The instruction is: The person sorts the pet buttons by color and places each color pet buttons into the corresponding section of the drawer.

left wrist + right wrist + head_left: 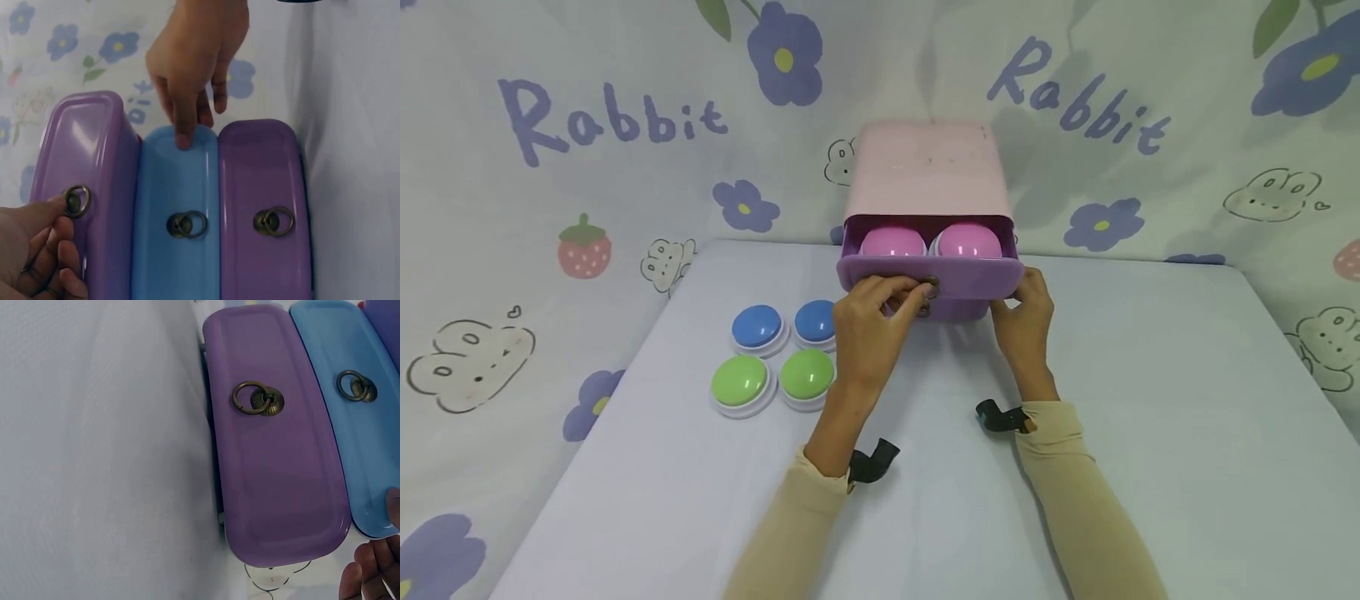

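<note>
A small cabinet with a pink top (928, 171) stands at the back of the table. Its top purple drawer (973, 279) is partly pulled out, with two pink dome-topped round buttons (892, 242) inside. My left hand (874, 329) pinches the brass ring pull (85, 203) of that drawer between thumb and fingers. At the cabinet's right side, my right hand (1028, 321) holds the edge, thumb against the front of the blue middle drawer (178, 178) and fingers round the side. Below it, the lower purple drawer (284, 469) sits flush with the blue one.
Left of the cabinet, two blue buttons (757, 326) and two green buttons (739, 380) with white bases rest on the white table (1150, 417). The left forearm partly overlaps the nearer ones. A printed cloth (647, 50) hangs right behind the cabinet.
</note>
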The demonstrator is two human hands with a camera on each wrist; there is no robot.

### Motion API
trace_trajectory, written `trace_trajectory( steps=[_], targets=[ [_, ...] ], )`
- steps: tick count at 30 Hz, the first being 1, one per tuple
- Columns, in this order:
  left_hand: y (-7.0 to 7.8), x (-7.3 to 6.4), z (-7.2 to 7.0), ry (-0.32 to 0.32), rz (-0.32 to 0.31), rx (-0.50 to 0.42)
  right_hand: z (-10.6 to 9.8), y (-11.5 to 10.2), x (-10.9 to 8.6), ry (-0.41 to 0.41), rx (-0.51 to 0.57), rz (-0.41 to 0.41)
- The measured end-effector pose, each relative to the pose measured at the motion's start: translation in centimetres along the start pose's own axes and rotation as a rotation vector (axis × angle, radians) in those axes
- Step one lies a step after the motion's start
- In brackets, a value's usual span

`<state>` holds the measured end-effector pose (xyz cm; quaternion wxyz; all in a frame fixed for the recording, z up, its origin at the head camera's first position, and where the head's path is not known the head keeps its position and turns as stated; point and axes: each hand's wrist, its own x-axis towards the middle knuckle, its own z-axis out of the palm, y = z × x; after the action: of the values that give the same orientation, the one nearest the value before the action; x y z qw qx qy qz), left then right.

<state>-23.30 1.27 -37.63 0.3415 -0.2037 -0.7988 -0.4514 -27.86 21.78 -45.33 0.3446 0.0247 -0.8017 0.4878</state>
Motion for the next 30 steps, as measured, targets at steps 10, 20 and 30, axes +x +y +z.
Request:
trace_trajectory(
  steps=[10,20,30],
  targets=[
    [-0.7,0.4,0.6,0.021,0.015,-0.005,0.3,0.0,0.0,0.003,0.03,-0.033],
    [-0.8,1.2,1.0,0.016,0.029,-0.019,0.0,0.3,0.0,0.007,0.037,-0.045],
    [-1.7,1.9,1.4,0.028,0.04,-0.028,0.2,0.1,0.1,-0.011,0.07,-0.018]
  ],
)
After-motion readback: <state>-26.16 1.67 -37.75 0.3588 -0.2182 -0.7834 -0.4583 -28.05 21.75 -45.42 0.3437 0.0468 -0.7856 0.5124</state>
